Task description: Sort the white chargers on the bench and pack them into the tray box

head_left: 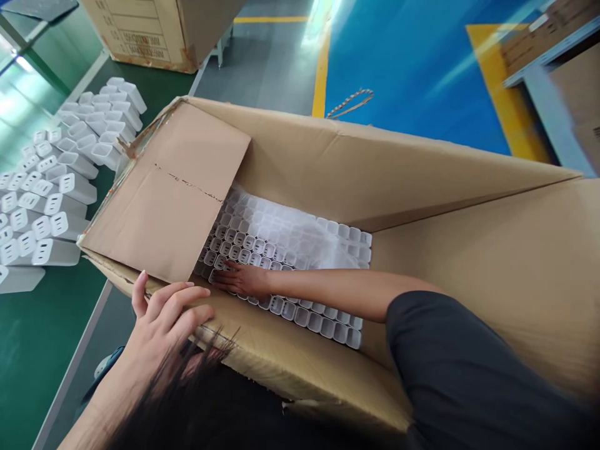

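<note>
My left hand (171, 312) rests over the near rim of a large open cardboard box (300, 356), its fingers spread against the edge. Deep inside the box, my right hand (246, 280) lies with fingers stretched out on tightly packed rows of white plastic shells (315, 321). These shells are open-topped and rounded-square, and some show slots in their bottoms. A sheet of translucent white plastic (285, 222) covers part of the rows beyond my right hand. The box's left flap (171, 187) is folded inward and hides the rows' left end.
More slotted white shells (65, 187) lie in groups on a green table (42, 337) at the left. Another cardboard box (145, 31) stands on its far end. A twisted string loop (351, 103) sticks up behind the far wall. Boxes on a rack (557, 37) are at upper right.
</note>
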The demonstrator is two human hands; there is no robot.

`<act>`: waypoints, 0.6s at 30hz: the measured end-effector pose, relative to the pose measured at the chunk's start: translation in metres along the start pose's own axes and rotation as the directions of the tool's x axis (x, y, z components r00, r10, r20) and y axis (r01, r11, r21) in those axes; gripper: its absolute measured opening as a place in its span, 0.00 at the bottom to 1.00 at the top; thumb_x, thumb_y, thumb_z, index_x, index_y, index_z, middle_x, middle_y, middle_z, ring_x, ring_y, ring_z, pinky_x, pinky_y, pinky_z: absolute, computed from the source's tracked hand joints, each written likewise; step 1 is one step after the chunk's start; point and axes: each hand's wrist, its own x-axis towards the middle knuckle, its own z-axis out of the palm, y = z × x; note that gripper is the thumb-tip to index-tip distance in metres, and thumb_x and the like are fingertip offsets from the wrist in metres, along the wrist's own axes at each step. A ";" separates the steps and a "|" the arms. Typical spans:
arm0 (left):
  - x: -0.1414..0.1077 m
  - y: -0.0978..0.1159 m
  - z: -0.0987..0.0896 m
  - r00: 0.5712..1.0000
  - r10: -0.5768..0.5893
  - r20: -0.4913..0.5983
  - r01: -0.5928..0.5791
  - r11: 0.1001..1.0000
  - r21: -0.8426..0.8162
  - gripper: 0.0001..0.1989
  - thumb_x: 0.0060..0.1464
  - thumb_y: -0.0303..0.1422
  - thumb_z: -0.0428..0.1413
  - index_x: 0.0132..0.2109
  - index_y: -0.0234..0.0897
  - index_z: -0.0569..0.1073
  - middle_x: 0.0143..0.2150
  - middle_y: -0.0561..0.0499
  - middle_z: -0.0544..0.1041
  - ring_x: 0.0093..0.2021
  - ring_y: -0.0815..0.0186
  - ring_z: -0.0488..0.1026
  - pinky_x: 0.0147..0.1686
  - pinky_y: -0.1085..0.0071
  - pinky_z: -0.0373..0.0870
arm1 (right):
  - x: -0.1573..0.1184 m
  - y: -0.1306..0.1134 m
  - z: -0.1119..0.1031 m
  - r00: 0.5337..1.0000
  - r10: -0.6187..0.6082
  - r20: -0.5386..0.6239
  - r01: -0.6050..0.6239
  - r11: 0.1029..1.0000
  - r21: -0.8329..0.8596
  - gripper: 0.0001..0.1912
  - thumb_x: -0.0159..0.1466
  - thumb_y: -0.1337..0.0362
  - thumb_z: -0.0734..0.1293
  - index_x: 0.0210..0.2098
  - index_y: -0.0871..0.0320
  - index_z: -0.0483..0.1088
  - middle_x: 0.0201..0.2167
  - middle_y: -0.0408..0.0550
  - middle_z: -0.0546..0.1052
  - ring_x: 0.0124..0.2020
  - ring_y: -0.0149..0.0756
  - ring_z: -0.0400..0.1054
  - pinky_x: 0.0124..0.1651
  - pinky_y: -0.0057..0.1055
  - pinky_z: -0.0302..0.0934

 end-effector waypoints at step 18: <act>0.002 -0.016 0.013 0.999 0.026 0.023 -0.021 0.975 -0.221 0.29 0.55 0.54 0.59 0.57 0.44 0.70 0.60 0.46 0.72 0.61 0.53 0.66 0.70 0.45 0.22 | -0.103 -0.008 -0.246 0.886 0.455 -0.092 -0.402 0.851 0.339 0.64 0.43 0.56 0.79 0.73 0.51 0.46 0.71 0.60 0.53 0.71 0.64 0.47 0.65 0.56 0.55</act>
